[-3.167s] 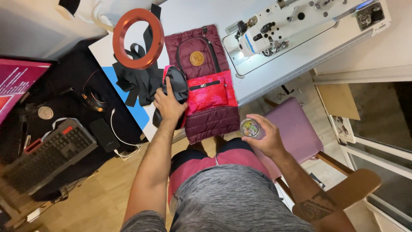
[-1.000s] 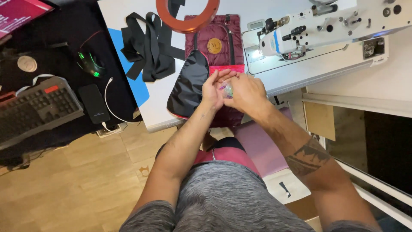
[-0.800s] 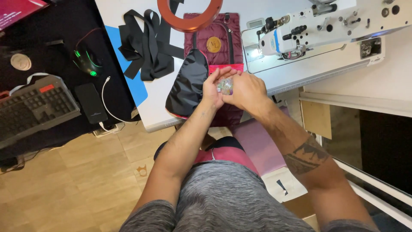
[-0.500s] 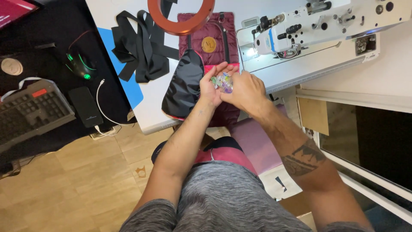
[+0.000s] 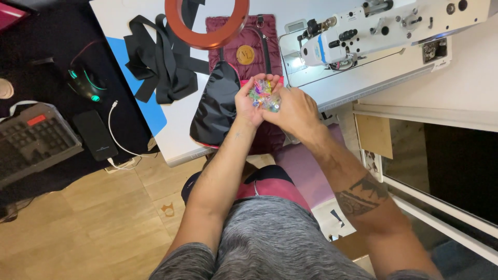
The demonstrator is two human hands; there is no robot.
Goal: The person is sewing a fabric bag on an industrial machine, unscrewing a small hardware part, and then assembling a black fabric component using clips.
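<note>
My left hand (image 5: 248, 103) is cupped palm up over the maroon quilted garment (image 5: 244, 44) and holds a small heap of coloured plastic clips (image 5: 261, 92). Against it, my right hand (image 5: 290, 111) tips a small clear round container (image 5: 273, 102) toward the left palm, its fingers wrapped around the container. A black fabric panel (image 5: 215, 106) lies on the garment just left of my hands.
A white sewing machine (image 5: 384, 28) stands on the white table (image 5: 337, 88) at right. An orange ring (image 5: 207, 31) and black straps (image 5: 161, 62) lie at the back. A keyboard (image 5: 33, 140), mouse (image 5: 85, 85) and phone (image 5: 96, 135) sit on the dark desk at left.
My right hand brought the small container from beside my lap up to my left hand. Coloured clips now lie in my left palm.
</note>
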